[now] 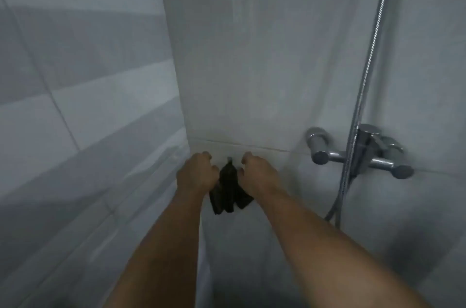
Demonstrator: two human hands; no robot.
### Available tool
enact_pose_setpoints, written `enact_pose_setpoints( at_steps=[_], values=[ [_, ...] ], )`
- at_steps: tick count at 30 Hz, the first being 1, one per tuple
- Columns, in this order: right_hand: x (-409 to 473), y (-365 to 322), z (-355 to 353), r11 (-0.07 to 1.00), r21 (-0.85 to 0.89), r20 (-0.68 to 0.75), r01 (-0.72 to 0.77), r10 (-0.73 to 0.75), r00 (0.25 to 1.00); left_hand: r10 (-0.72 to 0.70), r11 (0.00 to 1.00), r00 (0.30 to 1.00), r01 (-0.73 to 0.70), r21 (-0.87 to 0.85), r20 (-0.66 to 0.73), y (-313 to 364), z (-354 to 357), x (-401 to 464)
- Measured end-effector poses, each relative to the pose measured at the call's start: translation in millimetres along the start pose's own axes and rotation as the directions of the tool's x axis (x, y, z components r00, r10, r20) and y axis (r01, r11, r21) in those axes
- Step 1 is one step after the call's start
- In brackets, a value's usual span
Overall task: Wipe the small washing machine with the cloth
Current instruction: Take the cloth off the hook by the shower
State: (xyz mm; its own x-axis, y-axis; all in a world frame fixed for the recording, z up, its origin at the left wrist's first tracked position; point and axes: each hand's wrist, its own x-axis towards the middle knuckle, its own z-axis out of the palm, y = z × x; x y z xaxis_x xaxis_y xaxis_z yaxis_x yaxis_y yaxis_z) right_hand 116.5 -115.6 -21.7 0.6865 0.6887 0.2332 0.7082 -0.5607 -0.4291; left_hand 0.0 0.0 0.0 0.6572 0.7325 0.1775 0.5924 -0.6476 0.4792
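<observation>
Grey tiled walls (252, 68) meet in a shower corner, slightly blurred. Curled fingers (205, 156) of the left hand (196, 174) and the right hand (259, 174) close around the upper part of a dark cloth (228, 189), which hangs bunched between them against the tiles. Both bare forearms reach in from below. To the right, well apart, a chrome mixer tap (358, 153) is mounted on the wall, with a metal shower hose (373, 42) running up from it. No washing machine is in view.
</observation>
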Motion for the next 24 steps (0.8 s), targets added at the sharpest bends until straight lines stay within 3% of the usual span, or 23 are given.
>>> enact_pose_setpoints(
  at_steps=[4,10,17,20,24],
  values=[
    [-4,28,67,0.976,0.116,-0.007,-0.183,0.185,0.983,-0.057,0.957,0.968,0.123,-0.262,0.244,-35,72,13],
    [1,44,109,0.902,0.325,-0.048,-0.284,0.316,0.947,-0.109,0.851,0.975,0.191,-0.489,0.191,-41,119,33],
    [-3,42,55,0.791,0.564,-0.190,-0.237,0.404,0.895,-0.041,0.806,0.959,0.197,-0.558,0.279,-32,91,9],
    [-9,53,43,0.771,0.594,-0.118,-0.229,0.366,0.923,-0.014,0.744,0.946,0.227,-0.628,0.325,-28,94,-17],
    [-45,99,81,0.756,0.569,0.093,-0.323,0.331,0.939,-0.022,0.685,0.805,0.444,-0.578,0.592,-42,154,-58]
  ],
)
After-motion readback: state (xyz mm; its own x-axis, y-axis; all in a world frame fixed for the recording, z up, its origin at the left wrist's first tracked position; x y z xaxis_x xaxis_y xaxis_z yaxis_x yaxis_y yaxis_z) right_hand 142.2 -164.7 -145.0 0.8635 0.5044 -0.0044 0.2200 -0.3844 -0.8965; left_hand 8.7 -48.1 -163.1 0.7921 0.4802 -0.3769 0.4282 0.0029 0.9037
